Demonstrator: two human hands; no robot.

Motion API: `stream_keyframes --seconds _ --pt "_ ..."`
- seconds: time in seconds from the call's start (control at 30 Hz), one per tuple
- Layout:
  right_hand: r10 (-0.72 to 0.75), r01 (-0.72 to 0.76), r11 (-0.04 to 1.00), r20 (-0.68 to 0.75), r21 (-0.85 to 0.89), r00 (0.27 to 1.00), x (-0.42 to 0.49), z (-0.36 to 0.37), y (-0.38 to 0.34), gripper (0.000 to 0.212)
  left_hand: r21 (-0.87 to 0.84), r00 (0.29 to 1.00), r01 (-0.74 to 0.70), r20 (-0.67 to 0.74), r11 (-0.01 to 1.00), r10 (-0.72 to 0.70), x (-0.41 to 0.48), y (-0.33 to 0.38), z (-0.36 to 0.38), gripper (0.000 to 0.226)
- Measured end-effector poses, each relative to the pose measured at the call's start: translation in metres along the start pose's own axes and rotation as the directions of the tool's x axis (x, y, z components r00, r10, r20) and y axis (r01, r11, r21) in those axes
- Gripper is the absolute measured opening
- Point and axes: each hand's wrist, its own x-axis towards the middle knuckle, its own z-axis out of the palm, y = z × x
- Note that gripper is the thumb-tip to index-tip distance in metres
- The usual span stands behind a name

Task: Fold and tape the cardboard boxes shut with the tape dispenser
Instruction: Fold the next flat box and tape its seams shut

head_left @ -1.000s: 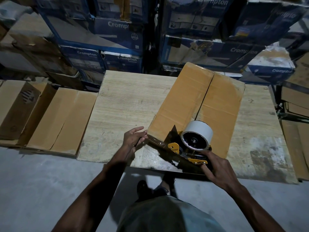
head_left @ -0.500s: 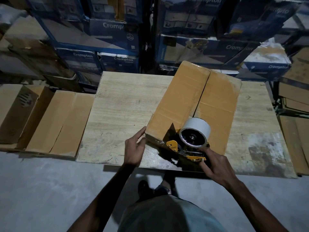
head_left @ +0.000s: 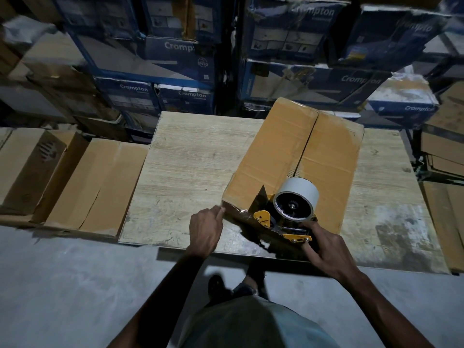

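A brown cardboard box (head_left: 281, 151) lies angled on the wooden table (head_left: 190, 167), its two top flaps meeting along a centre seam. A yellow tape dispenser (head_left: 288, 217) with a white tape roll (head_left: 297, 197) sits at the box's near edge, on the seam. My right hand (head_left: 324, 249) grips the dispenser's handle from below. My left hand (head_left: 206, 229) has its fingertips against the box's near left corner, where clear tape wraps the edge. Whether those fingers pinch the tape or only press it is not visible.
Flattened and open brown boxes (head_left: 98, 182) lie left of the table, more cardboard (head_left: 442, 151) to the right. Stacked blue Crompton cartons (head_left: 175, 51) form a wall behind. Grey concrete floor (head_left: 62, 285) and my feet are below the table's near edge.
My left hand turned from flat fingers over the box corner to fingertips against it. The dispenser and my right hand stayed at the near edge of the box.
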Motion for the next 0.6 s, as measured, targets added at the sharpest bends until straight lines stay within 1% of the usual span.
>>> stream_keyframes --seconds 0.03,0.07,0.1,0.13,0.17,0.2,0.23,0.3,0.33,0.37,0.43,0.47,0.5,0.53,0.6 --pt "0.004 -0.004 1.0 0.004 -0.002 1.0 0.0 -0.001 -0.001 0.045 0.105 0.997 -0.008 0.079 0.994 0.0 0.001 -0.006 0.003 0.042" --pt "0.005 -0.005 1.0 0.008 -0.005 1.0 0.0 -0.001 -0.002 0.045 0.111 0.99 0.015 0.14 0.994 -0.03 0.001 -0.009 0.003 0.036" --pt "0.004 -0.004 1.0 0.012 -0.007 1.0 0.0 -0.002 -0.002 0.045 0.033 0.984 0.066 0.162 0.997 -0.07 0.0 -0.013 0.005 0.036" --pt "0.005 -0.005 1.0 0.015 -0.005 1.0 0.0 -0.002 -0.002 0.045 -0.11 0.981 0.137 0.152 0.985 -0.119 -0.002 -0.016 0.004 0.045" --pt "0.007 -0.007 1.0 0.021 0.0 1.0 0.001 -0.003 -0.003 0.045 -0.265 0.981 0.187 0.109 0.946 -0.163 -0.004 -0.017 0.001 0.054" --pt "0.01 -0.01 1.0 0.024 0.004 1.0 0.001 -0.004 -0.004 0.046 -0.394 0.983 0.182 0.045 0.901 -0.178 -0.005 -0.017 -0.003 0.06" --pt "0.012 -0.012 1.0 0.025 0.008 1.0 0.001 -0.004 -0.006 0.046 -0.475 0.988 0.133 -0.009 0.87 -0.155 -0.006 -0.015 -0.009 0.065" --pt "0.015 -0.015 1.0 0.02 0.009 1.0 0.0 -0.006 -0.009 0.047 -0.564 0.997 0.039 -0.031 0.825 -0.068 -0.002 -0.009 -0.021 0.071" --pt "0.015 -0.015 1.0 0.016 0.006 1.0 0.0 -0.007 -0.01 0.048 -0.608 1.0 0.017 0.003 0.793 -0.019 0.001 -0.004 -0.027 0.072" --pt "0.014 -0.014 1.0 0.014 0.002 1.0 0.0 -0.008 -0.01 0.048 -0.666 0.998 0.027 0.062 0.746 0.019 0.004 -0.001 -0.03 0.071" --pt "0.011 -0.011 1.0 0.015 -0.005 1.0 0.0 -0.007 -0.012 0.049 -0.769 0.987 0.091 0.154 0.633 0.046 0.009 0.003 -0.033 0.065" --pt "0.009 -0.009 1.0 0.015 -0.01 1.0 0.0 -0.007 -0.012 0.05 -0.796 0.983 0.127 0.181 0.592 0.033 0.01 0.004 -0.033 0.061" --pt "0.006 -0.005 1.0 0.014 -0.016 1.0 -0.001 -0.006 -0.012 0.051 -0.805 0.981 0.152 0.195 0.573 0.013 0.011 0.003 -0.031 0.056" --pt "0.001 0.0 1.0 0.016 -0.021 1.0 -0.002 -0.006 -0.012 0.052 -0.8 0.979 0.165 0.203 0.576 0.001 0.012 0.0 -0.028 0.054" --pt "-0.004 0.005 0.999 0.024 -0.037 1.0 -0.002 -0.006 -0.011 0.055 -0.751 0.977 0.145 0.211 0.644 0.025 0.011 -0.004 -0.025 0.058"
